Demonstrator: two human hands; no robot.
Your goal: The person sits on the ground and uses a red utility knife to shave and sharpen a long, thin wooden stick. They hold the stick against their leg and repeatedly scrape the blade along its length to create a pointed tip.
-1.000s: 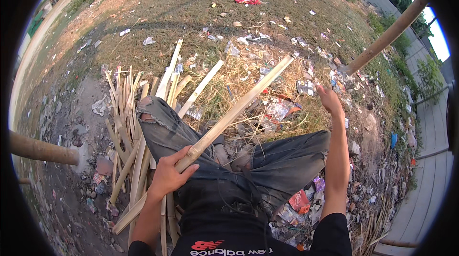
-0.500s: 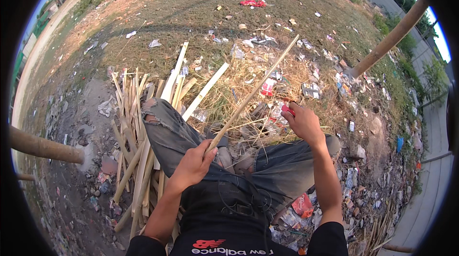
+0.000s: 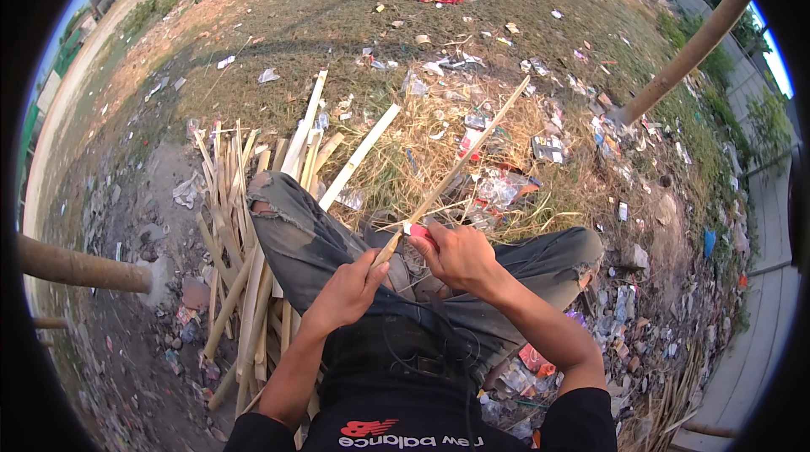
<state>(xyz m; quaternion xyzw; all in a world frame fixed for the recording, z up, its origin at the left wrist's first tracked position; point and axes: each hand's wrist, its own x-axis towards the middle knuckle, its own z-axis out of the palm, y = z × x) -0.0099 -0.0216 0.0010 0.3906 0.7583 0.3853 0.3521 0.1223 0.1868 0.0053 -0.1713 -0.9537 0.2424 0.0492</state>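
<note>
my left hand (image 3: 346,293) is clamped around the near end of the strip (image 3: 470,151), which slants up and away to my right above my crossed legs, and my right hand (image 3: 460,254) is wrapped tight on the red tool (image 3: 420,232), which seems to meet the strip just beyond my left fingers. my two hands are near each other but apart. i can't make out an edge on the tool, but if it has one, i judge my left thumb most at risk: a slip toward me, from pressing too hard or catching a knot, could run straight into it. the long far end hangs free, so its weight could twist the strip in my one-handed hold, or a splinter could lift and bite my palm. my jeans (image 3: 295,220) lie close below, and their torn knees would be poor cover if the tool jumped off. the strip looks like split bamboo, pale, narrow and straight, tapering in view toward its tip. the pile (image 3: 253,308) by my left leg is of like stuff, flat slats and rounder pieces, tan to cream, lying crossed. dry grass (image 3: 384,169) makes a wiry straw mat ahead, crumpled litter (image 3: 506,189) shines on it, and the pole (image 3: 683,59) farther off is smooth, round and brown.
</note>
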